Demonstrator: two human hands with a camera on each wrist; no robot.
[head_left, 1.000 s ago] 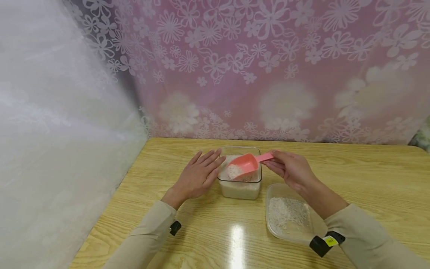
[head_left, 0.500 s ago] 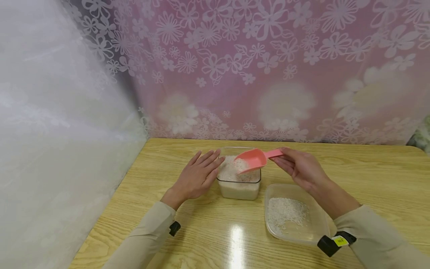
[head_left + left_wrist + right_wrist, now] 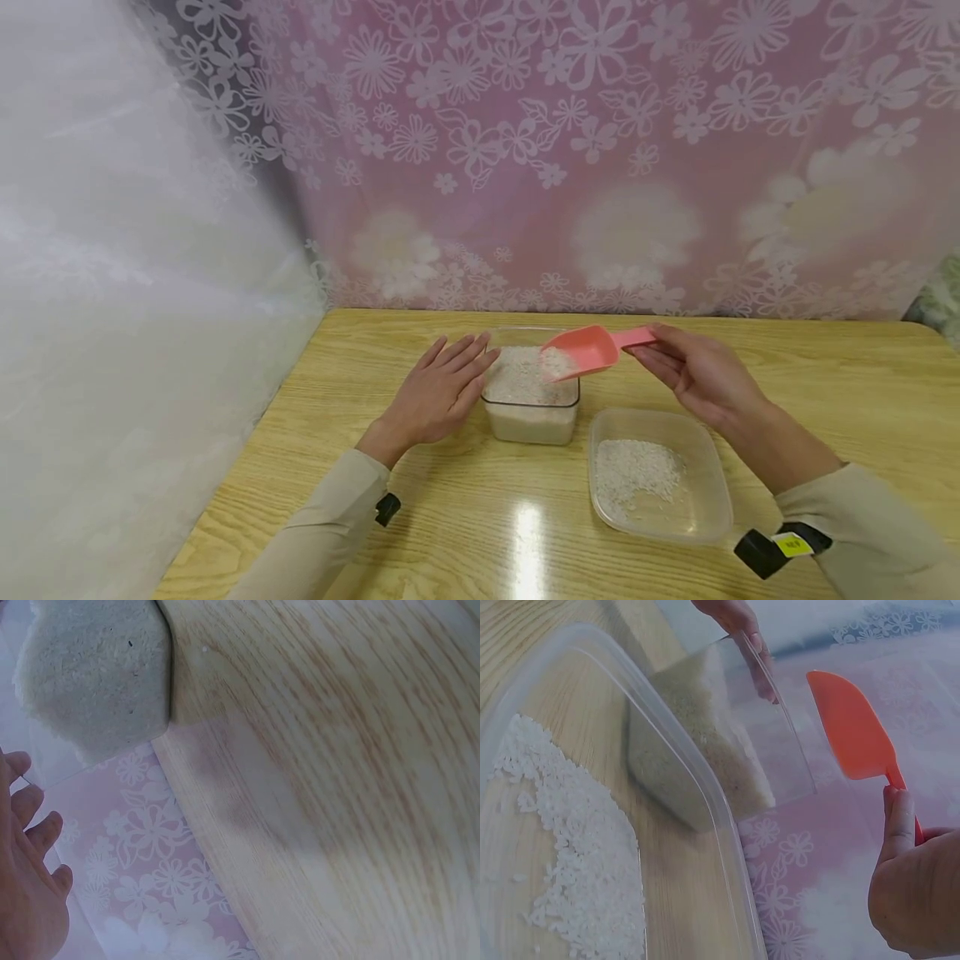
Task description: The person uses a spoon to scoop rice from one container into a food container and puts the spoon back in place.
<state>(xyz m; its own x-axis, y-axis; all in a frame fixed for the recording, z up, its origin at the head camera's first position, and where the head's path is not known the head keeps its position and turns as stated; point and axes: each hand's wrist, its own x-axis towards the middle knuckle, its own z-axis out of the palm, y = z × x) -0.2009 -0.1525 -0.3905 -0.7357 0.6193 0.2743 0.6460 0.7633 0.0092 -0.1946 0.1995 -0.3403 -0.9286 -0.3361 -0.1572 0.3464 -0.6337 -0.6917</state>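
My right hand (image 3: 701,375) pinches the handle of a pink scoop (image 3: 596,348), which carries a small heap of rice at its front. The scoop hangs above the right part of a clear square container (image 3: 534,423) mostly filled with rice (image 3: 517,375). Against that container's left rim rests my left hand (image 3: 438,392), its fingers extended. In the right wrist view the scoop (image 3: 851,727) is apart from the container (image 3: 697,735). Nearer to me on the right stands a shallow plastic box (image 3: 708,483) with a thin layer of rice (image 3: 637,475) toward its left.
All of this stands on a wood-grain table (image 3: 450,517). Behind its far edge hangs a pink flowered curtain (image 3: 510,208). A whitish sheet (image 3: 150,292) borders the left side.
My right hand has drawn the scoop up and to the right, from over the middle of the rice container toward its right rim. The left hand stays in place.
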